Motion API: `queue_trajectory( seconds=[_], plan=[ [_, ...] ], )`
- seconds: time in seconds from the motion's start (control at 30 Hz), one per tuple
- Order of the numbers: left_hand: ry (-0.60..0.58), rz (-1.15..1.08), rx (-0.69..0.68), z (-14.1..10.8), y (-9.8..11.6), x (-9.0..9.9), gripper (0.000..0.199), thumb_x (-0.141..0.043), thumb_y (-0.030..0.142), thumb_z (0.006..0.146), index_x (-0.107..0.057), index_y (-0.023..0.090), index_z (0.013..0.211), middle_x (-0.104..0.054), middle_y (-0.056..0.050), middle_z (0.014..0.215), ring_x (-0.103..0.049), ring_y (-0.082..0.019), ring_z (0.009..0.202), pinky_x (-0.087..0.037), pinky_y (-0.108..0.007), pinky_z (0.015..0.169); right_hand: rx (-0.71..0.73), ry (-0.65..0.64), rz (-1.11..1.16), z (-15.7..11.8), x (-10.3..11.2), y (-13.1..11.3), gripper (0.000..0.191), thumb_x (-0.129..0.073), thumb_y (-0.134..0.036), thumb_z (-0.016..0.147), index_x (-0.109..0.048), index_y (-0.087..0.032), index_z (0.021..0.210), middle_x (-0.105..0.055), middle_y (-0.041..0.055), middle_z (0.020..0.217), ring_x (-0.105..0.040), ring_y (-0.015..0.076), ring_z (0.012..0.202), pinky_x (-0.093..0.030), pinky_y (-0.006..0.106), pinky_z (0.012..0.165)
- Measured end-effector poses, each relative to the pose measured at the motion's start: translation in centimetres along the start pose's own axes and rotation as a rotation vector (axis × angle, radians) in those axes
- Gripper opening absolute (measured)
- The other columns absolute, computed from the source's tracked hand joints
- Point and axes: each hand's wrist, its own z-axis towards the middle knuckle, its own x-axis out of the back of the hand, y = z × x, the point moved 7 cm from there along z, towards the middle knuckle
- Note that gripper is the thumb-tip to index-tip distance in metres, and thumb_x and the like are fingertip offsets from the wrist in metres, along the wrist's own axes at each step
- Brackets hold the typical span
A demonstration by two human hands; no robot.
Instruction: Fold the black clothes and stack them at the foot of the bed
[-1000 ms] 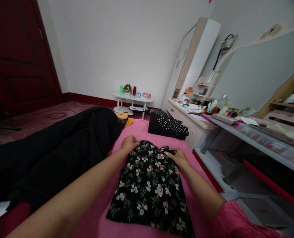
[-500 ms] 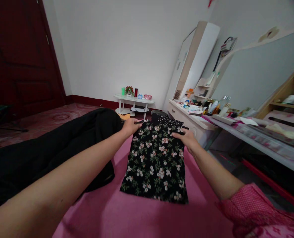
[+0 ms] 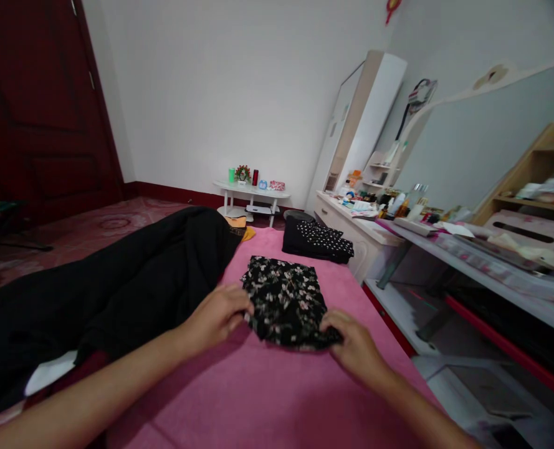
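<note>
A black floral garment [image 3: 288, 296], printed with pale flowers and green leaves, lies folded over on the pink bedspread [image 3: 267, 393]. Its kind of clothing cannot be made out. My left hand [image 3: 226, 310] pinches its near left corner, and my right hand [image 3: 351, 340] grips the near right corner. The near edge is slightly raised and curled between them. Just beyond it sits a folded black garment with white dots [image 3: 318, 238]. To the left, large black clothing [image 3: 159, 262] is heaped along the bed.
A yellow-orange cloth [image 3: 246, 232] lies at the bed's far end. Behind it stands a small white table [image 3: 253, 191] with a vase and cups. Along the right side runs a dressing table [image 3: 389, 231] crowded with bottles. A dark red door [image 3: 33, 112] is at left.
Both hands have come down and nearer from the garment's far edge. The floral garment, spread long before, now lies shorter and doubled over. The dotted garment behind shows more fully.
</note>
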Motion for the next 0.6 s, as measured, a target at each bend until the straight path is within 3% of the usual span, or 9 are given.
queue_trajectory(
  seconds=[0.07,0.17,0.27,0.33,0.4,0.47,0.6],
  plan=[
    [-0.142,-0.001,0.041,-3.6,0.5,-2.8,0.028,-0.050,0.002,0.072,-0.062,0.023,0.084,-0.062,0.001,0.086,-0.055,-0.016,0.086,-0.040,-0.028,0.080,-0.048,-0.096,0.003,-2.6,-1.9,-0.2,0.038,-0.043,-0.002,0.051,-0.061,-0.022,0.077,-0.061,0.0021,0.091,-0.056,0.0188,0.091,-0.042,0.028,0.079],
    [-0.195,-0.038,0.116,-5.9,1.5,-3.4,0.030,-0.051,0.003,0.070,-0.063,0.024,0.088,-0.061,0.001,0.096,-0.055,-0.016,0.092,-0.040,-0.027,0.084,-0.098,-0.134,0.100,-2.8,-1.7,-0.6,0.030,-0.044,-0.005,0.059,-0.062,-0.022,0.076,-0.061,0.0035,0.100,-0.057,0.0190,0.097,-0.042,0.029,0.082],
    [-0.196,-0.071,0.173,-5.1,1.8,-2.5,0.017,-0.053,0.010,0.073,-0.064,0.023,0.077,-0.060,0.001,0.100,-0.058,-0.014,0.090,-0.041,-0.024,0.084,-0.233,-0.048,0.078,-0.2,0.3,1.2,0.015,-0.048,-0.024,0.078,-0.063,-0.021,0.080,-0.063,0.0061,0.100,-0.058,0.0210,0.096,-0.043,0.031,0.085],
    [-0.130,-0.025,0.278,-3.9,0.6,-1.8,0.015,-0.050,0.019,0.081,-0.063,0.021,0.074,-0.061,-0.002,0.098,-0.059,-0.015,0.086,-0.043,-0.024,0.079,-0.409,-0.007,-0.030,1.2,0.8,3.7,0.029,-0.047,-0.043,0.084,-0.063,-0.019,0.088,-0.065,0.0088,0.100,-0.060,0.0235,0.095,-0.043,0.033,0.084],
    [-0.058,0.064,0.431,-2.7,-1.2,-1.4,0.018,-0.048,0.029,0.085,-0.064,0.020,0.086,-0.063,-0.005,0.095,-0.061,-0.018,0.085,-0.044,-0.027,0.077,-0.600,-0.032,-0.116,1.9,0.3,6.2,0.045,-0.045,-0.053,0.084,-0.061,-0.015,0.102,-0.065,0.0129,0.104,-0.061,0.0262,0.098,-0.044,0.035,0.083],
    [-0.063,0.144,0.581,-1.9,-2.9,-1.8,0.028,-0.047,0.038,0.086,-0.060,0.021,0.105,-0.065,-0.008,0.095,-0.063,-0.022,0.088,-0.045,-0.031,0.076,-0.727,-0.074,-0.156,2.1,-0.8,7.8,0.056,-0.045,-0.056,0.083,-0.055,-0.011,0.114,-0.064,0.0165,0.110,-0.060,0.0284,0.102,-0.044,0.036,0.084],
    [-0.153,0.272,0.758,-1.4,-4.4,-2.9,0.051,-0.051,0.052,0.081,-0.050,0.021,0.123,-0.068,-0.012,0.100,-0.064,-0.032,0.094,-0.047,-0.039,0.076,-0.764,-0.082,-0.183,2.1,-2.4,8.1,0.069,-0.045,-0.063,0.080,-0.046,-0.011,0.125,-0.061,0.0188,0.118,-0.060,0.0298,0.106,-0.045,0.038,0.085]
  ],
)
